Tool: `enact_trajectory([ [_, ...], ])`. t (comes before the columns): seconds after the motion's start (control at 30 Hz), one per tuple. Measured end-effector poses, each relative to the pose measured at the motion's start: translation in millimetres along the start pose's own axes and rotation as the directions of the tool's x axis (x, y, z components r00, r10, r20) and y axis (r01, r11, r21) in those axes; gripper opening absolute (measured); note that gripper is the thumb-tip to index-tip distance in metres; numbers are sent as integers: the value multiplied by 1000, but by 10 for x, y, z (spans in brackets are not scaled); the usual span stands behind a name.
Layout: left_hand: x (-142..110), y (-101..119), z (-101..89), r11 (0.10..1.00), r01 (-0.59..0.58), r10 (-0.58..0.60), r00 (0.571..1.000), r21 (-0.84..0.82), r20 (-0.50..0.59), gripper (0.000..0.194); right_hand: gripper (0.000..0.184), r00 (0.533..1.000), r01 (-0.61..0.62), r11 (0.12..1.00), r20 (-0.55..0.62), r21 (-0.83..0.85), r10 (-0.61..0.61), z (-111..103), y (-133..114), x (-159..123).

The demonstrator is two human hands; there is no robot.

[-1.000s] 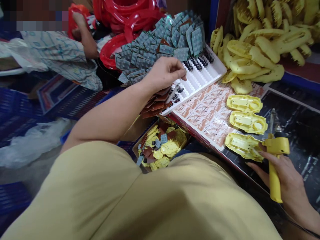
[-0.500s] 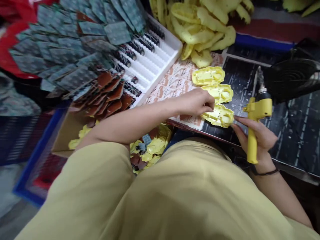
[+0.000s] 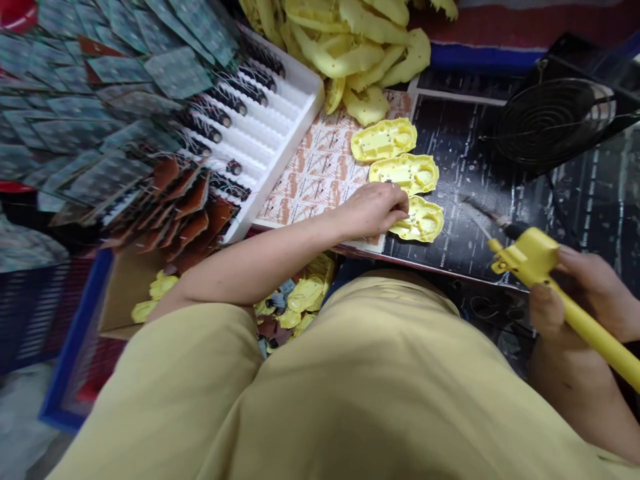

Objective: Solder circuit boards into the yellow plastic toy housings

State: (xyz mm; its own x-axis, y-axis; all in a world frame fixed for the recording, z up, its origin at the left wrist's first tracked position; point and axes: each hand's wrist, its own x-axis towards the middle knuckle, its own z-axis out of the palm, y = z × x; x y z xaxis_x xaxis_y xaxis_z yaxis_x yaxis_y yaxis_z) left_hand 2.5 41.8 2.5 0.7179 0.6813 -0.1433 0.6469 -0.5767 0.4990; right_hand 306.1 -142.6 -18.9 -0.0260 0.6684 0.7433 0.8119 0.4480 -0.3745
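Three yellow plastic shell halves lie in a slanting row on the table, hollow side up: the far shell (image 3: 383,140), the middle shell (image 3: 406,173) and the near shell (image 3: 425,220). My left hand (image 3: 375,210) rests at the left end of the near shell, its fingers bent and pinched together. Whatever is between those fingertips is hidden. In my right hand (image 3: 575,300) is a yellow soldering gun (image 3: 535,257), gripped by the handle. Its dark tip points up and left toward the shells, apart from them.
Left stands a white foam tray (image 3: 295,123) with wired black cylindrical parts. Heaped beside it are teal-faced circuit boards (image 3: 100,117) and brown boards (image 3: 187,213). Behind lies a pile of yellow shells (image 3: 345,47). A black fan (image 3: 555,120) stands right; a blue crate (image 3: 75,347) is lower left.
My right hand has drawn the soldering gun right and down, away from the near shell, and tilted it from upright to pointing left. My left hand stays at the near shell. The view has shifted right.
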Motion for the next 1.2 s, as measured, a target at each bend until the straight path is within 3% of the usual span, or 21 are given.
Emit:
enact_trajectory([
  [0.07,10,-26,21,1000,-25,25,999,-16,-40,21,56,997,76,994,-21,74,-74,76,3,-5],
  [0.13,28,-29,28,1000,-16,15,998,-15,-56,21,59,998,59,986,15,153,-62,160,-8,5],
  [0.3,68,39,2,998,63,-64,998,28,4,21,34,996,-1,932,80,362,-30,311,-17,56],
  [0.4,77,50,-4,998,56,-56,998,26,0,21,23,992,50,924,86,379,-90,356,24,106],
  [0.73,70,100,4,996,74,-73,997,56,-15,25,16,946,170,904,193,393,-262,315,234,370],
  [0.9,58,100,6,997,67,-66,997,34,-31,26,9,966,82,919,198,386,-169,233,316,317],
  [1.1,73,128,-15,993,100,-101,995,60,9,28,18,967,112,927,176,358,-185,245,251,288],
  [1.2,55,150,-16,992,97,-99,995,84,17,28,45,981,75,962,155,264,-119,233,258,227],
])
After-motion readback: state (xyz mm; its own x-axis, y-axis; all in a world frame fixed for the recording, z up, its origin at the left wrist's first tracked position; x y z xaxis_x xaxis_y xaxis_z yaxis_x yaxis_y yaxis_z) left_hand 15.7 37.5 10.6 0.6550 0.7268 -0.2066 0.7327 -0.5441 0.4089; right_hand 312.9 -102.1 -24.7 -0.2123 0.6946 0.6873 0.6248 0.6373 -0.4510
